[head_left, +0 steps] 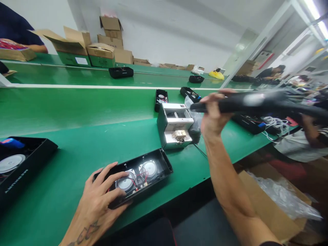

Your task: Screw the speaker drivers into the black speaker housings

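Note:
My left hand point(102, 198) grips the left end of an open black speaker housing point(164, 166), its fingers over the rim and the thumb along the near side. Two round silver speaker drivers with red wires show inside. The housing rests at a slant on the green bench. Raised at the right, my right hand point(214, 114) is wrapped around a long black object point(253, 100), smeared by motion, whose kind I cannot make out. A silver screw feeder point(176, 128) stands on the bench between the hands, just beyond the speaker housing.
Another open black housing point(25, 167) with lettering lies at the left. More housings point(161, 99) sit farther back, some on the conveyor point(77, 75). Cardboard boxes point(73, 48) line the far side. A carton with clear plastic point(282, 205) stands below right. Other people are at both sides.

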Demonstrator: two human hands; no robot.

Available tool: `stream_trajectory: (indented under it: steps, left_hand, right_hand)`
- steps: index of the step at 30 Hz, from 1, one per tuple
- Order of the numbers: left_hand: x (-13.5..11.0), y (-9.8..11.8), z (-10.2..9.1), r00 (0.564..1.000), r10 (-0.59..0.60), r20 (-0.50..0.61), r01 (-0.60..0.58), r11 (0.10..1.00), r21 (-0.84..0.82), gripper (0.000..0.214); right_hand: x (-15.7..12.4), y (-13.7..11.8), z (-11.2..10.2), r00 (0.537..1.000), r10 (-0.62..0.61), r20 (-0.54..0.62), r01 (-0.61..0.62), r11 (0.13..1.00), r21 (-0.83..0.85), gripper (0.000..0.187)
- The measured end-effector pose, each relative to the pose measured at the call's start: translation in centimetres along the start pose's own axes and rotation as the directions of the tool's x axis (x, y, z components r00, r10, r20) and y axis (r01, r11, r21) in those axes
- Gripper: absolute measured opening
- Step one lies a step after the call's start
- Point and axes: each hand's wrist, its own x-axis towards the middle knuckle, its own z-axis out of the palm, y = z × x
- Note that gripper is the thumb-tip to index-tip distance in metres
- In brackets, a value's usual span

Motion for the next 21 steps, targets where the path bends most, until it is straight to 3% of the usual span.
stream_trajectory:
  steps: [1, 4, 6, 10, 16, 21]
  left_hand:
    - [-0.1, -0.1, 0.1, 1.0, 0.001, -0.001, -0.001, 1.0, -0.002, 0.012]
    - [-0.2, -0.4, 0.2, 1.0, 0.017, 0.002, -0.017, 1.0, -0.002, 0.011]
    - [-0.2, -0.5, 0.2, 1.0, 0.021, 0.014, -0.021, 1.0, 0.002, 0.012]
    - [-0.2, -0.4, 0.0, 0.999, 0.016, 0.031, -0.016, 1.0, 0.006, 0.011]
    - [-0.4, -0.4, 0.0, 0.999, 0.008, 0.04, -0.009, 1.0, 0.027, 0.012]
    - [-0.2, -0.2, 0.0, 0.999, -0.018, 0.031, 0.018, 1.0, -0.006, 0.015]
  right_hand:
    - [0.2, 0.2, -0.1, 0.999, 0.031, 0.032, -0.03, 0.999, -0.03, 0.037]
    - [0.0, -1.0, -0.3, 0.995, -0.042, -0.092, 0.042, 0.999, -0.005, 0.033]
    - [-0.6, -2.4, -0.3, 0.994, 0.001, -0.107, 0.002, 1.0, 0.03, 0.03]
    - [-2.3, -2.8, 0.0, 0.983, 0.176, 0.041, -0.179, 0.981, 0.076, 0.033]
    - [-3.8, -0.4, 1.2, 0.975, 0.211, 0.064, -0.217, 0.971, 0.101, 0.034]
    - [-4.2, -1.8, 1.3, 0.935, 0.298, 0.194, -0.316, 0.946, 0.072, 0.035]
